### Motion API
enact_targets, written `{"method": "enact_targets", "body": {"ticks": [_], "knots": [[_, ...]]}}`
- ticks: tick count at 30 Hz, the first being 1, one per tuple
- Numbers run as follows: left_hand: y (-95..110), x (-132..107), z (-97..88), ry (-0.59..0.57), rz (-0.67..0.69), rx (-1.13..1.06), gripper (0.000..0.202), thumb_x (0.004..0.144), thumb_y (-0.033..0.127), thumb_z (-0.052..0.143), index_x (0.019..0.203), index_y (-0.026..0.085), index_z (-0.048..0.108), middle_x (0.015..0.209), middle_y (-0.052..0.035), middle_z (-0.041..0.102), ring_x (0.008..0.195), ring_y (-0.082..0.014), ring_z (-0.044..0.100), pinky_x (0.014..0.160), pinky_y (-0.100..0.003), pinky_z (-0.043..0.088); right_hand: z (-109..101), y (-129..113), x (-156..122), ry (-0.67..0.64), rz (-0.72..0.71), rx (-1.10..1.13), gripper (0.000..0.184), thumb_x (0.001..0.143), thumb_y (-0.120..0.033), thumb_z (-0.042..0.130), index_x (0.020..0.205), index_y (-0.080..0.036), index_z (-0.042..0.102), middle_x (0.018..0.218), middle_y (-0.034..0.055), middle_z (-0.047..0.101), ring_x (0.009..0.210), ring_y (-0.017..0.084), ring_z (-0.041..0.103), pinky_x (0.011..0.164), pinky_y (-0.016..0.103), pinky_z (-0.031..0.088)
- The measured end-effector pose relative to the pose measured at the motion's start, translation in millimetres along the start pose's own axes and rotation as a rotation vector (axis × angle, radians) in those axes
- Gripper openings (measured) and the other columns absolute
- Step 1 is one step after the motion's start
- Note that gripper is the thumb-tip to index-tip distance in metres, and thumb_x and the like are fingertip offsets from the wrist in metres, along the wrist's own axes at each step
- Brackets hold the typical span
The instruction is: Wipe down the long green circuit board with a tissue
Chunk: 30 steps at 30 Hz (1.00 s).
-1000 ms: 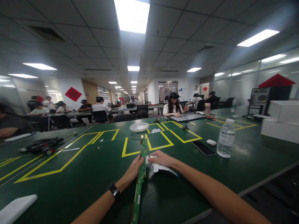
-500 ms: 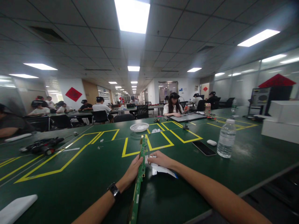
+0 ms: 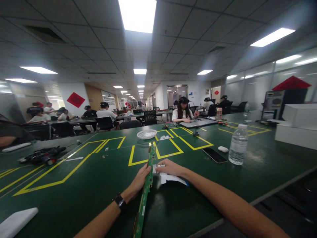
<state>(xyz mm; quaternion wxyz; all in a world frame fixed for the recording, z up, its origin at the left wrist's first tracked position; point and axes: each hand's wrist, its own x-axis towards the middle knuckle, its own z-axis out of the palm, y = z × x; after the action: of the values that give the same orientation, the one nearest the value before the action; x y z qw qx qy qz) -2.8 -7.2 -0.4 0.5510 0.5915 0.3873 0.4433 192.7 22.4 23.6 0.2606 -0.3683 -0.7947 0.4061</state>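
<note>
A long, narrow green circuit board [image 3: 144, 206] runs from the bottom edge up to the middle of the view. My left hand [image 3: 140, 180] is closed around its left side, thumb on the board's face. My right hand [image 3: 170, 167] is pinched at the board's right edge, on a white flat ribbon cable [image 3: 170, 178]. The cable hangs below that hand and ends in a blue tip at the right. Whether its near end sits in the board's connector is hidden by my fingers.
Beyond the board stands a white plate [image 3: 146, 134]. To the right are a phone [image 3: 214, 155], a white earbud case [image 3: 223, 149] and a water bottle [image 3: 238, 145]. Black tools [image 3: 43, 155] lie left. Across the table sits a person [image 3: 183, 112] by a flat panel.
The whole view has shifted slightly. Both hands keep the same hold on the board and the cable, with no clear movement between them.
</note>
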Motion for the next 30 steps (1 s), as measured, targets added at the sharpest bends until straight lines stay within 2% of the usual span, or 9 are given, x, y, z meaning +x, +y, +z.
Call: {"method": "enact_targets", "body": {"ticks": [7,12,15,19,22,27,30], "knots": [[-2.9,2.8,-2.2,-0.024,0.007,-0.02,0.052,0.082,0.05,0.052,0.124,0.019,0.05,0.092,-0.0039,0.067,0.075,-0.0136,0.061,0.065,-0.022,0.048,4.8,1.7,2.1,0.037,0.033,-0.004,0.028,0.082,-0.038,0.054,0.076,-0.012,0.064,0.06,-0.003,0.054,0.052,0.007,0.044,0.047,0.018,0.031],[-1.7,0.8,-1.4,-0.029,-0.001,0.078,0.054,0.083,0.052,0.049,0.126,0.019,0.047,0.081,-0.0023,0.066,0.066,-0.0133,0.059,0.065,-0.024,0.048,7.5,6.8,4.5,0.048,0.028,0.005,0.027,0.081,-0.037,0.054,0.076,-0.012,0.063,0.061,-0.003,0.054,0.052,0.007,0.045,0.047,0.018,0.032],[-0.5,-0.9,-0.2,-0.022,0.025,0.114,0.054,0.084,0.052,0.047,0.126,0.018,0.048,0.086,-0.004,0.066,0.075,-0.0154,0.061,0.07,-0.026,0.048,6.1,7.5,4.5,0.03,0.01,-0.02,0.027,0.082,-0.036,0.053,0.074,-0.012,0.062,0.061,-0.0033,0.053,0.053,0.007,0.045,0.049,0.018,0.033],[1.6,-1.6,0.2,-0.034,0.063,0.149,0.052,0.085,0.05,0.046,0.126,0.019,0.048,0.104,-0.0058,0.064,0.091,-0.0182,0.059,0.083,-0.029,0.045,4.0,7.7,3.5,0.007,-0.009,-0.059,0.027,0.082,-0.036,0.054,0.073,-0.012,0.062,0.061,-0.003,0.052,0.055,0.007,0.046,0.051,0.018,0.034],[1.1,-0.4,-0.5,-0.044,0.059,0.147,0.051,0.085,0.05,0.046,0.126,0.02,0.048,0.108,-0.0056,0.063,0.095,-0.0188,0.058,0.086,-0.029,0.044,4.4,7.2,3.5,0.011,-0.003,-0.057,0.028,0.082,-0.038,0.054,0.074,-0.012,0.063,0.062,-0.0026,0.053,0.055,0.007,0.046,0.05,0.018,0.034],[-4.1,5.6,-2.4,-0.043,-0.006,0.144,0.054,0.083,0.055,0.046,0.123,0.019,0.049,0.096,-0.0054,0.065,0.081,-0.0176,0.059,0.071,-0.027,0.045,2.1,7.7,6.1,0.048,0.017,-0.092,0.031,0.081,-0.04,0.054,0.074,-0.012,0.065,0.061,-0.0021,0.055,0.054,0.007,0.046,0.05,0.018,0.033],[-6.0,12.4,-8.8,0.004,0.026,0.15,0.053,0.084,0.056,0.044,0.122,0.019,0.049,0.103,-0.0067,0.063,0.085,-0.0169,0.057,0.068,-0.025,0.044,-7.8,13.6,7.9,0.093,0.032,-0.139,0.033,0.081,-0.042,0.053,0.074,-0.012,0.066,0.059,-0.0022,0.055,0.052,0.008,0.045,0.049,0.019,0.031]]}}
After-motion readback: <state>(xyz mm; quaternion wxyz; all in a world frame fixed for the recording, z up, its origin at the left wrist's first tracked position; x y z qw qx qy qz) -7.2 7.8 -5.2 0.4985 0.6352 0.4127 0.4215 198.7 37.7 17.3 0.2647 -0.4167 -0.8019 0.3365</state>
